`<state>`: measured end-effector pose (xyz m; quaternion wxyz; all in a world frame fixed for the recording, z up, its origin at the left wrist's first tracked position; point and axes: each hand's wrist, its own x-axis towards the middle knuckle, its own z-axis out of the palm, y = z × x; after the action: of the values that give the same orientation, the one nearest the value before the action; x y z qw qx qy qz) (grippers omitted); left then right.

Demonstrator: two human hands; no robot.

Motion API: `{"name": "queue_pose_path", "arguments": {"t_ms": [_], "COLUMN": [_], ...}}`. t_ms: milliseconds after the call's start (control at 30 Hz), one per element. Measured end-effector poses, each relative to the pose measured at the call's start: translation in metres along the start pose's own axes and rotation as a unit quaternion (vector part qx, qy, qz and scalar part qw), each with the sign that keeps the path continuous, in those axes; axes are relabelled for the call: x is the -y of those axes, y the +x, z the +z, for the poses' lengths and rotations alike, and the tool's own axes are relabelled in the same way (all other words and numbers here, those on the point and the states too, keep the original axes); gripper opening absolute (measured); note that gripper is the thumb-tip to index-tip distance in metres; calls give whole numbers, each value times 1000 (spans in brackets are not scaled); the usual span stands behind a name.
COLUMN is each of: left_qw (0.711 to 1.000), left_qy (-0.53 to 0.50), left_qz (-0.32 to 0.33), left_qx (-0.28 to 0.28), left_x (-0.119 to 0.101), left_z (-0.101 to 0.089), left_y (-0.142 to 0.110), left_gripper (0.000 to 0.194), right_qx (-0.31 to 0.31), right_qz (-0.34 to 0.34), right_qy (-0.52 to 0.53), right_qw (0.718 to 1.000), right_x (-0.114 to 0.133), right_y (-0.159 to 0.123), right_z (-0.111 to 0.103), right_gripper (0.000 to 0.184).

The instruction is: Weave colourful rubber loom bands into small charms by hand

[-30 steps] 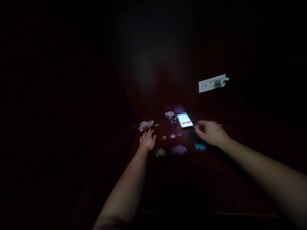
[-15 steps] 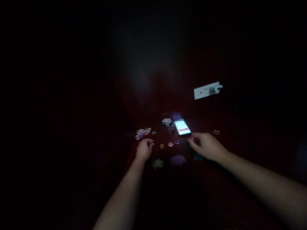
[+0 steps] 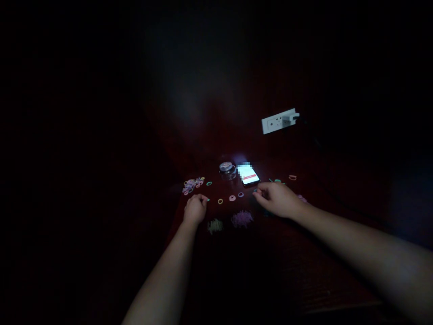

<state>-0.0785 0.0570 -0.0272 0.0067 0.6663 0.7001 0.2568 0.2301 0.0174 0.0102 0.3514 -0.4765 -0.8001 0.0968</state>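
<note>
On the dark reddish table, my left hand [image 3: 195, 210] is closed in a pinch with a small green elastic hair tie [image 3: 208, 199] at its fingertips. My right hand [image 3: 280, 199] is also closed, and a bit of a blue hair tie [image 3: 255, 191] shows at its thumb and finger. Between the hands lie a yellow hair tie [image 3: 220, 201], a pink hair tie [image 3: 232, 198] and a purple hair tie [image 3: 241, 195] in a row. Nearer me are a yellowish pile [image 3: 215, 225] and a purple pile [image 3: 242, 219] of bands. A dark bluish pile under my right hand is mostly hidden.
A mixed heap of hair ties [image 3: 192, 185] lies at the left, near a loose green one [image 3: 209, 183]. Behind are a lidded clear jar [image 3: 227, 170] and a lit phone [image 3: 249, 175]. More bands [image 3: 292, 177] lie right. A wall socket [image 3: 279, 121] holds a plug.
The view has shifted, so everything sits a little further left and higher. The green hair tie now shows right at my left fingertips. Bands beyond and beside my right hand have come into sight.
</note>
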Motion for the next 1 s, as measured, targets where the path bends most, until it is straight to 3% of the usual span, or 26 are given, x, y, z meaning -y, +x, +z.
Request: {"name": "queue_pose_path", "arguments": {"t_ms": [133, 267, 400, 500, 733, 867, 1000], "left_qw": [998, 973, 937, 911, 897, 894, 889], "left_qy": [-30, -67, -79, -86, -88, -84, -82], "left_qz": [43, 208, 339, 401, 429, 436, 446], "left_qx": [-28, -73, -38, -32, -58, -64, -63], "left_x": [-19, -53, -86, -100, -103, -103, -103], "left_z": [-8, -16, -22, -24, -25, -24, -23], "left_y": [-4, -18, -36, -46, -51, -51, -51], "left_gripper": [17, 12, 11, 12, 10, 10, 9], "right_qx": [11, 29, 51, 78, 128, 110, 104], "right_qz": [-3, -34, -67, -102, -177, -179, -167], "right_qy": [16, 34, 63, 75, 86, 78, 78], "right_qw": [1000, 998, 994, 989, 972, 975, 977], "right_x": [0, 0, 3, 6, 6, 6, 8], "right_y": [-1, -2, -4, -4, -4, -4, -5], "right_z": [1, 2, 0, -2, -2, 0, -1], "right_gripper": [26, 29, 29, 23, 26, 31, 24]}}
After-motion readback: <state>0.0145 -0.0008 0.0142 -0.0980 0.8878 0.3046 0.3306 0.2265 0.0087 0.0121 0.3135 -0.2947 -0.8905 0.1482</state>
